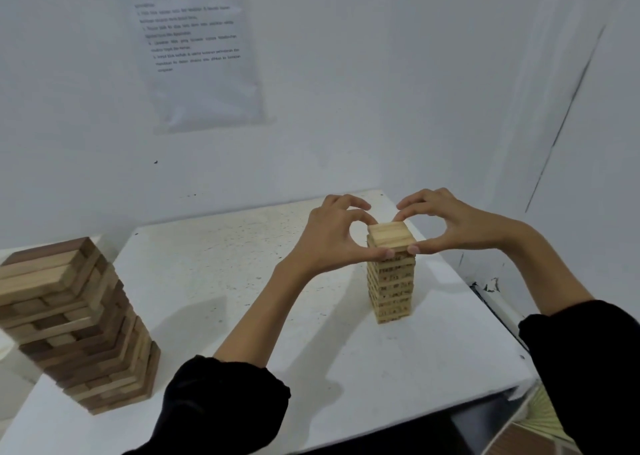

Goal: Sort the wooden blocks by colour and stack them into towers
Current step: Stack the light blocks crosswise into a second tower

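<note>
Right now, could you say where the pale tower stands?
Head view: the pale tower stands right of centre on the table, left hand and right hand gripping its top.

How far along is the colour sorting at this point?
Done: the light tower, pale blocks only, stands on the table. In hand: left hand and right hand pinch its top layer. Remaining: the mixed tower combines dark and pale blocks, so much sorting seems to remain; no dark-only tower shows.

Single view, head-worn, wide-angle. Faces forward and down across the white surface [242, 281] toward the back wall [346, 90] and right corner. Near: left hand [329, 236] and right hand [457, 227] mid-frame, at arm's reach.
</note>
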Action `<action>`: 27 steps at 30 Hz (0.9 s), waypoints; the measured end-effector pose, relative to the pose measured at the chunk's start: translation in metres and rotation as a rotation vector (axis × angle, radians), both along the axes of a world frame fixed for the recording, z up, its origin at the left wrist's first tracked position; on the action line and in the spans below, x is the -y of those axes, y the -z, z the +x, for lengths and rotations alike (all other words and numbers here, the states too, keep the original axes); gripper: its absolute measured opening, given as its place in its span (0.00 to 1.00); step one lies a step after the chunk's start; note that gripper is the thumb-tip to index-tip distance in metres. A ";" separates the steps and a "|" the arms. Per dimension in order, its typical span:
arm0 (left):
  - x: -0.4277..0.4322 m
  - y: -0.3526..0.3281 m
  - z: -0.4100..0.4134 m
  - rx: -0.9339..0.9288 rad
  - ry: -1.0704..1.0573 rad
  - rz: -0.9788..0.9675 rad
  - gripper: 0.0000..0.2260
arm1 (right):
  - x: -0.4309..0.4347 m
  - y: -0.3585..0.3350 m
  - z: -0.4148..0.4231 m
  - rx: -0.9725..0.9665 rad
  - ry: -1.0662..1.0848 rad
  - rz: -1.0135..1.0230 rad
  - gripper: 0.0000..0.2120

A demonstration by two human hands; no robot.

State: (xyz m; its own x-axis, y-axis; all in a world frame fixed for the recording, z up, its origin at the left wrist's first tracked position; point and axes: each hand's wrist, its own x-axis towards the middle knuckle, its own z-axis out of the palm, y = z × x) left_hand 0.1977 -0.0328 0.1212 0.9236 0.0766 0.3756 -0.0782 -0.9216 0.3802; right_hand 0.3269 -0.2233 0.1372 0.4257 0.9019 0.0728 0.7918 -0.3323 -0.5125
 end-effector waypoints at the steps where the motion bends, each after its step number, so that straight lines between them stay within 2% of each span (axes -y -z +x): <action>1: 0.000 0.000 0.000 -0.005 -0.005 0.004 0.22 | -0.001 0.000 0.000 -0.001 -0.004 0.000 0.22; 14: 0.003 0.005 0.001 -0.045 -0.018 0.004 0.24 | -0.003 0.007 0.004 -0.018 -0.005 -0.049 0.22; 20: 0.002 0.005 -0.002 -0.069 -0.025 -0.009 0.27 | -0.002 0.007 0.003 -0.046 0.011 -0.052 0.25; 24: 0.002 0.000 -0.010 -0.104 -0.013 -0.087 0.31 | 0.002 0.001 -0.002 -0.076 0.032 0.024 0.27; 27: -0.001 -0.005 -0.015 -0.042 0.020 -0.218 0.25 | -0.003 -0.006 -0.014 -0.082 0.044 0.122 0.25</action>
